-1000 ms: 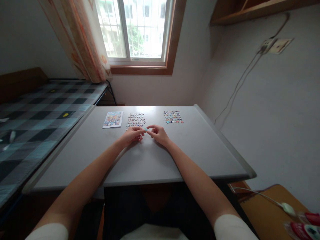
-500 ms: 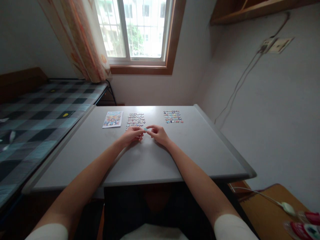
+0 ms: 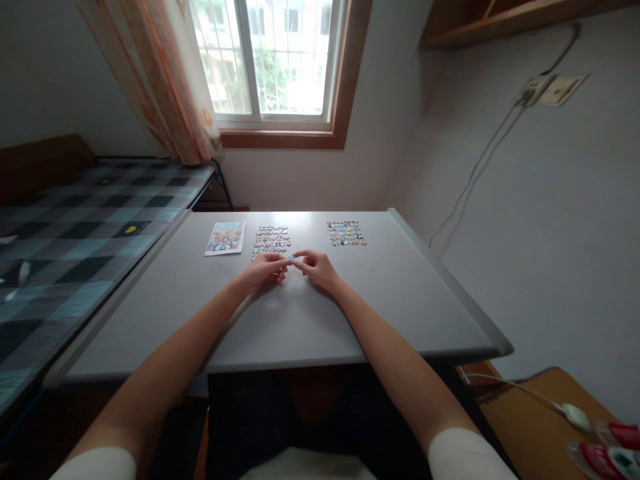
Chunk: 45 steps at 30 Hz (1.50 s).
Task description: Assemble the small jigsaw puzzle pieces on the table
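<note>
Piece [image 3: 291, 259], small and blue-green, is at mid-frame, pinched between my two hands. Change over the last second: almost none. Both hands keep the same spot; at most the piece has turned slightly, too small to be sure. Reading: a pause for handling, with the piece not yet set down.

Left hand [image 3: 265, 268]: thumb and forefinger closed on the piece from the left, other fingers curled loosely below. Right hand [image 3: 320, 269]: thumb and forefinger closed on it from the right, rest bent under. Neither is spread. Which one bears the weight, I cannot tell.

Left rows [image 3: 273, 239] of pieces lie just above my left hand, which partly hides the nearest row. Right rows [image 3: 347, 233], right of centre, untouched. Sheet [image 3: 226, 239], coloured print, left of centre, flat on the table [image 3: 310, 327], also untouched.
</note>
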### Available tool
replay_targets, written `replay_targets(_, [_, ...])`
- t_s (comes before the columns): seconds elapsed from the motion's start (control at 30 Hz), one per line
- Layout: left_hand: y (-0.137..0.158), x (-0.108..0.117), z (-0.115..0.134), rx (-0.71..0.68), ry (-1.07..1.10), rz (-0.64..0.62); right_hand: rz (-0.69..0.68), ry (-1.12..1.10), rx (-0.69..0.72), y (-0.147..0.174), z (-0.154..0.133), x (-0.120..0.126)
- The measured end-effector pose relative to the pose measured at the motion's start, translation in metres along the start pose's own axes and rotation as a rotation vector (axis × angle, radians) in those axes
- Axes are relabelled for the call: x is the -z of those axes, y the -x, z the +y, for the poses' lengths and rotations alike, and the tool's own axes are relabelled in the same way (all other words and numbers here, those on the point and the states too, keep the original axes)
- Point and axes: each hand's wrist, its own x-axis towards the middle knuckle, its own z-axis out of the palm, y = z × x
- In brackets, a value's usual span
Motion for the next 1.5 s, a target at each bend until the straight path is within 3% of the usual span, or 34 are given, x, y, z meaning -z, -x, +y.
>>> replay_targets(1.5, [-0.0020,0.0021,-0.0041,-0.017,-0.017,-0.014,-0.012,0.034,-0.002,-0.0001,0.0044,-0.0004])
